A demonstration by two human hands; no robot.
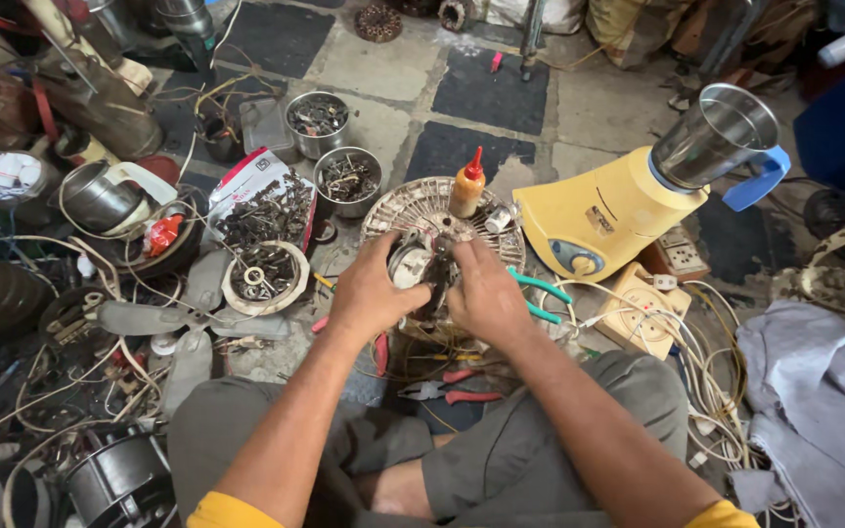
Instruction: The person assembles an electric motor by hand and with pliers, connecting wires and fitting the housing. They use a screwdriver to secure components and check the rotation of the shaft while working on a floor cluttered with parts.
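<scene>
Both hands meet on a small round metal motor part (421, 266) held above my crossed legs. My left hand (372, 293) grips its left side, fingers curled over the top. My right hand (486, 291) clasps its right side. Behind the part lies a round cream fan grille (398, 207) with an orange squeeze bottle with a red cap (467, 186) standing on it. Red-handled pliers (450, 393) lie on the floor by my knees, and a green-handled tool (543, 298) lies just right of my right hand.
A yellow mixer base with a steel jar (638, 191) stands at the right, beside a cream extension socket box (645, 315) and tangled wires. Two steel bowls of screws (333, 147), a grey fan blade (183, 323), a motor (121, 479) and a grey cloth (819, 401) surround me.
</scene>
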